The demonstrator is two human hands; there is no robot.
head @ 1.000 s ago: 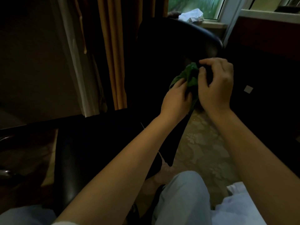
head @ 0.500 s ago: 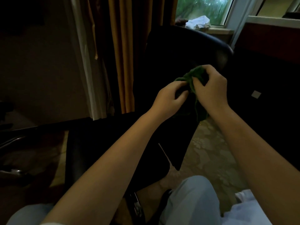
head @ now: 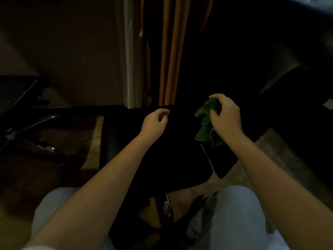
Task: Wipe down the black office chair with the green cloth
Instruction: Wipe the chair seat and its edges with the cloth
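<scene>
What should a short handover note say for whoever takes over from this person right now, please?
Left hand: loosely curled, holding nothing, over the black office chair.
Right hand: grips the bunched green cloth, which hangs over the chair.
Done: cloth in hand; wiped areas cannot be told in this dim view.
To do: wipe the chair down.

Your left hand (head: pixel 155 121) has released the crumpled green cloth (head: pixel 206 123) and drawn aside; your right hand (head: pixel 225 116) alone now grips it, lower over the black leather office chair (head: pixel 180 159).
</scene>
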